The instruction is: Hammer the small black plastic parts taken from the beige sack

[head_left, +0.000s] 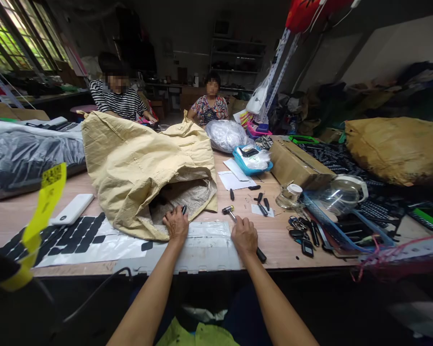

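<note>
My left hand (176,224) is closed at the mouth of a large cream-coloured sack (140,163). A small black piece (184,209) with a shiny edge sticks out by its fingertips; its exact kind is hard to make out. My right hand (244,236) is wrapped round a small hammer (228,210). The hammer's head points away from me, and its black grip end comes out below the palm. Between and under both hands lies a pale flat board (209,250) with clear tape along its far part. The sack's opening faces me, with a silvery lining inside.
Left lie rows of black pieces (79,235) on white sheeting and a white power bank (74,209). Right are loose black pieces (262,207), keys (299,230), a blue tray (346,226), a glass jug (346,192) and a cardboard box (299,163). Two people sit across the table.
</note>
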`<action>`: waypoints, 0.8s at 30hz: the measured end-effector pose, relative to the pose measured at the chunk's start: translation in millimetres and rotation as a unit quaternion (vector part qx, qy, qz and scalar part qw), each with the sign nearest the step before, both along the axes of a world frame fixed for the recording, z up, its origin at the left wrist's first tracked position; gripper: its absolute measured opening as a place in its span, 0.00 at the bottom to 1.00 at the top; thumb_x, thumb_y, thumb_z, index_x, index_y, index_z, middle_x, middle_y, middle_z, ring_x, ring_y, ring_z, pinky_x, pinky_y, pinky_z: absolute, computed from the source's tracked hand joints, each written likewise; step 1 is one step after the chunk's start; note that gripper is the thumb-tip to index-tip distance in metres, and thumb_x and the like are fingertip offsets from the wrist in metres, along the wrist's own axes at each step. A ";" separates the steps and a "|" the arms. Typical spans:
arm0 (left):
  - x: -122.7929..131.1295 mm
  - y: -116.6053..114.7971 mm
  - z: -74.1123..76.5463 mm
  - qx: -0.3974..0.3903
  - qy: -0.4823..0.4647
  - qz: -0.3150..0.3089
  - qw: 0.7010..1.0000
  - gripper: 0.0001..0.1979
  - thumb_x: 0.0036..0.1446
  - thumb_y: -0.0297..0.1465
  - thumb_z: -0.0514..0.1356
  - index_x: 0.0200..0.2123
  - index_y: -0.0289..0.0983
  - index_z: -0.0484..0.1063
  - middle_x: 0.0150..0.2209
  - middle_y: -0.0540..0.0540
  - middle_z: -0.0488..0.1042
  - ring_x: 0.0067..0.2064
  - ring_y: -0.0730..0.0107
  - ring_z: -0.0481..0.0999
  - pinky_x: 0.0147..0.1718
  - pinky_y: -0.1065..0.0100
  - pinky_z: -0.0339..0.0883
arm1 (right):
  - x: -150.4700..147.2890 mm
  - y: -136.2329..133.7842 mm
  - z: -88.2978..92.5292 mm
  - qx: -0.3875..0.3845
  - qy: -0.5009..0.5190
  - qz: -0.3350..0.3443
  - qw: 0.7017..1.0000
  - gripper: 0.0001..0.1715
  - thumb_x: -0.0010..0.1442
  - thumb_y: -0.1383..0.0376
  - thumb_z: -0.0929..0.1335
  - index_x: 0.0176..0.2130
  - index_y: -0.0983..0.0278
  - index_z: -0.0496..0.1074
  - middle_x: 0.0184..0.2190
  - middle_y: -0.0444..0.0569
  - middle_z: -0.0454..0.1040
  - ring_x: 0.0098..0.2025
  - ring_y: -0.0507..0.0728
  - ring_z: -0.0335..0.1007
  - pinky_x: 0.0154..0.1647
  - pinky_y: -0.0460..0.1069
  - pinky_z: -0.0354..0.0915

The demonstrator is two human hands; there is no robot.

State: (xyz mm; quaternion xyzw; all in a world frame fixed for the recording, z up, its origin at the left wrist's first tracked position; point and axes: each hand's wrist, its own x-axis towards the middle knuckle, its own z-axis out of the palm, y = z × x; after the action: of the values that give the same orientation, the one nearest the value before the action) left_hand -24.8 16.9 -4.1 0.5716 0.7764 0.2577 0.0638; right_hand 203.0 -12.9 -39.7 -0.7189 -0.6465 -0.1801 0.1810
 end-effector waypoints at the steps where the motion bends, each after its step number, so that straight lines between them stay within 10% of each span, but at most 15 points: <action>1: -1.6 0.3 0.5 0.007 -0.011 0.000 1.000 0.15 0.59 0.28 0.59 0.50 0.38 0.73 0.48 0.37 0.78 0.54 0.46 0.66 0.52 0.52 0.57 | -0.4 -0.3 1.0 -0.002 0.001 0.001 1.000 0.17 0.60 0.72 0.63 0.46 0.62 0.74 0.33 0.50 0.68 0.37 0.58 0.61 0.33 0.50 0.54; 11: 14.6 -30.9 -12.7 0.056 -0.091 -0.264 0.959 0.26 0.52 0.22 0.63 0.54 0.45 0.71 0.40 0.49 0.78 0.46 0.58 0.72 0.51 0.59 0.63 | -8.7 -0.6 11.7 -0.053 0.036 -0.014 0.998 0.16 0.61 0.70 0.63 0.48 0.62 0.73 0.36 0.52 0.69 0.40 0.59 0.61 0.35 0.51 0.54; 24: 7.8 -23.7 -15.8 0.018 -0.112 -0.285 0.952 0.08 0.51 0.27 0.66 0.36 0.41 0.78 0.35 0.48 0.75 0.42 0.61 0.72 0.46 0.61 0.66 | -7.2 -0.8 14.5 -0.069 0.043 -0.011 0.997 0.17 0.63 0.70 0.63 0.50 0.62 0.73 0.37 0.53 0.69 0.40 0.59 0.62 0.35 0.50 0.55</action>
State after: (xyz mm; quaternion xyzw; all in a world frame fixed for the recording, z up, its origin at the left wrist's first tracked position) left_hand -17.0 -6.8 -20.0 0.7377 0.5641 0.3048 0.2114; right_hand 195.9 -13.8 -25.2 -0.7440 -0.6409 -0.1057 0.1569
